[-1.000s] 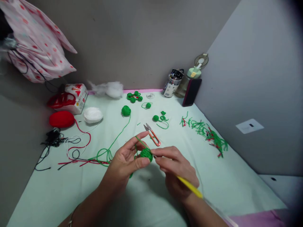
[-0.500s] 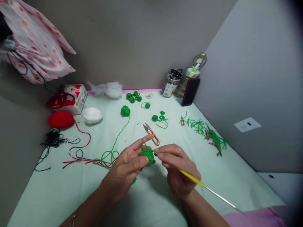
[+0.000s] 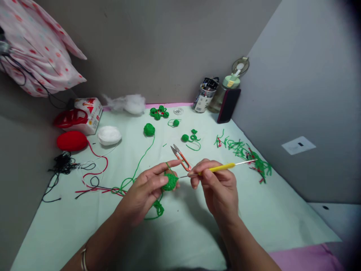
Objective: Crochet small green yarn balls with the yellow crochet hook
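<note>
A small green crochet piece (image 3: 170,182) is pinched in my left hand (image 3: 148,188), its index finger stretched out with green yarn looped over it. My right hand (image 3: 218,184) grips a crochet hook (image 3: 217,168) by its yellow handle. The hook's thin metal tip reaches the right edge of the crochet piece. Below my left hand hangs a tangle of green yarn (image 3: 158,207). Orange thread snips (image 3: 181,158) lie just beyond my hands. A strand runs from the green yarn ball (image 3: 149,130) toward my left hand.
Red yarn (image 3: 72,141), white yarn (image 3: 109,135) and black cord (image 3: 62,162) lie left. Small green crochet balls (image 3: 185,138) rest behind the snips. Green and red yarn scraps (image 3: 255,160) are at right. A phone (image 3: 229,106) leans on a bottle (image 3: 218,98) by a pen cup (image 3: 203,98).
My right hand has turned, swinging the hook's rear end upward to the right, so the hook lies nearly level. The crochet piece has shifted slightly left and up, and more green yarn shows beneath it.
</note>
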Motion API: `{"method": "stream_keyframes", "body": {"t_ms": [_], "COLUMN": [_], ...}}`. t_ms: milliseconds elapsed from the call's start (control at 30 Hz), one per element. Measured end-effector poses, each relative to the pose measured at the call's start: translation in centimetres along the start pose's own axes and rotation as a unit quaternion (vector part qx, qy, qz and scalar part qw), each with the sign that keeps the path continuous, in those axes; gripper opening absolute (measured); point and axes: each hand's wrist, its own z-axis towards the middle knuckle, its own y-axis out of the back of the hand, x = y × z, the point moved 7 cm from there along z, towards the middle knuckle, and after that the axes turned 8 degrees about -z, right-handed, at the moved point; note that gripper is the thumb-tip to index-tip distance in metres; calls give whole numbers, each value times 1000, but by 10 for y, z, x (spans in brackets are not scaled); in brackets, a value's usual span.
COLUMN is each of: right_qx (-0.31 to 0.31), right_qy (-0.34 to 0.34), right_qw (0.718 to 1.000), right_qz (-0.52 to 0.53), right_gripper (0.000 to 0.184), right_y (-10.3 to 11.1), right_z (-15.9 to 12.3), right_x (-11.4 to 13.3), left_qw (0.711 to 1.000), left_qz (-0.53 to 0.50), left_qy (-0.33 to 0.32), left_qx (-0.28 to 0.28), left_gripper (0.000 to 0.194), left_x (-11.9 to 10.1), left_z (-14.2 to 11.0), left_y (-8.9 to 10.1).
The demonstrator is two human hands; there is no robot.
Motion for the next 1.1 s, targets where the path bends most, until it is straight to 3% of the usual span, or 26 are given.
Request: {"method": "stream_keyframes", "body": {"t_ms": [200,300,400,500,667,733,867,900,967,1100], "right_qx": [52,84,44,-17,31,50,21,8,-10,-40], "right_qy": [-123,-125,-26,77,121,163,325,332,290,133], "right_qw": [987,984,999,992,975,951,842,840,880,972], "right_qz": [83,93,19,-94,-181,-258,-430,-429,-375,-187], "right_gripper": [13,13,11,17,21,24,35,36,35,22], "right_y": [-9,-16,-13,-7,-12,-18,-31,-30,-22,2], "right_z": [4,-1,-5,-8,-6,-9,-30,-32,-29,-8], "right_x": [-11,-15,-8,5,14,18,31,32,29,15], "left_qw": [999,998,998,998,997,994,996,998,998,995], "left_qz": [-31,-31,-30,-7,42,59,20,-6,-56,-96], "left_qy": [-10,-6,-18,-46,-71,-89,-71,-51,-19,-7], "left_qx": [19,52,53,29,-3,-18,-41,-29,3,24], "left_gripper": [33,36,36,39,54,62,62,58,47,37], "left_x": [1,7,14,15,12,10,13,16,18,12], "left_z": [1,1,2,3,1,-1,-2,-1,0,2], "left_y": [-6,-12,-12,-8,-2,-1,-2,-5,-10,-9]}}
